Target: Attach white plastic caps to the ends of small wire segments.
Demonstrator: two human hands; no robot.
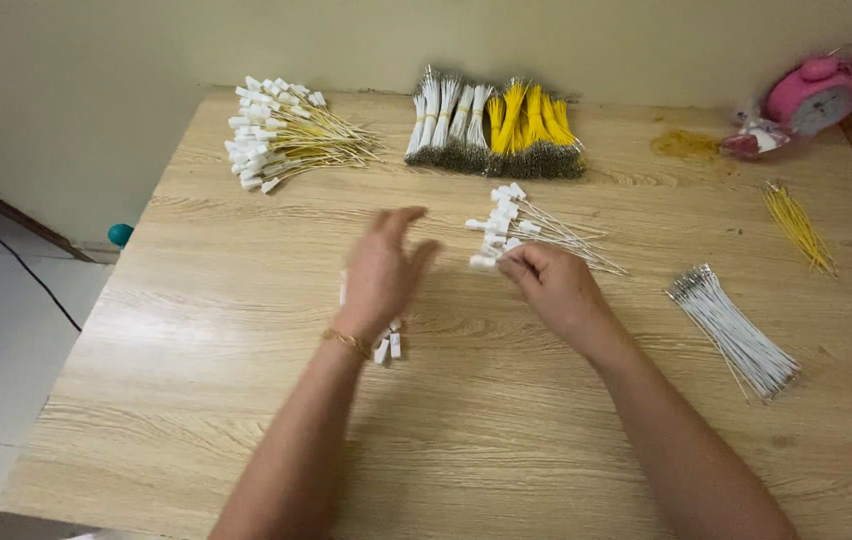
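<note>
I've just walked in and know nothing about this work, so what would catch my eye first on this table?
Probably the bundles of white and yellow wires fanned out at the table's far edge, with a heap of wires ending in white connectors to their left. Nearer, the right hand touches a smaller pile of connector wires, while the left hand hovers blurred over small white connectors. A pink object sits far right.

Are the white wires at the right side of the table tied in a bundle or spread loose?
Loose, as far as shows: the white wires lie side by side in a fanned heap on the table, with no band visible.
</note>
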